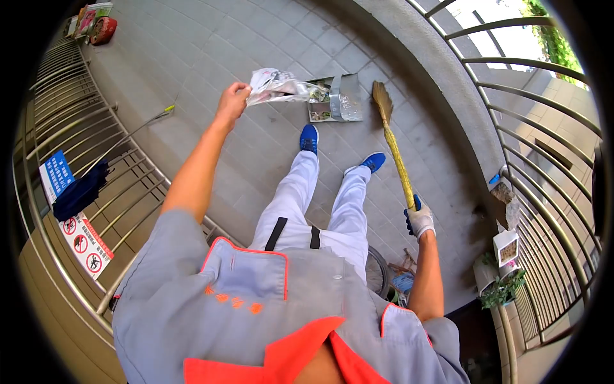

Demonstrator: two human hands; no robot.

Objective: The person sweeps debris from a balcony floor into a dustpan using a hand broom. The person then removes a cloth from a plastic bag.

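Observation:
My left hand (235, 100), bare, is closed on the edge of a crumpled, printed plastic bag (276, 86), held out in front of me. The bag's far end reaches the side of a metal dustpan (345, 102) with bits of litter in it; whether they touch I cannot tell. In a white glove with dark fingers, my right hand (420, 219) grips the handle of a straw broom (398, 160). The broom's bristles rest on or just over the floor, to the right of the dustpan. My blue shoes stand just on the near side of the dustpan.
Metal railings (531, 115) run along both sides, with a low concrete kerb (441, 70) on the right. Potted plants (502, 291) and a bicycle wheel (377, 272) are at lower right. A dark folded umbrella (80, 192) hangs by signs at left. A red pot (103, 30) stands far left.

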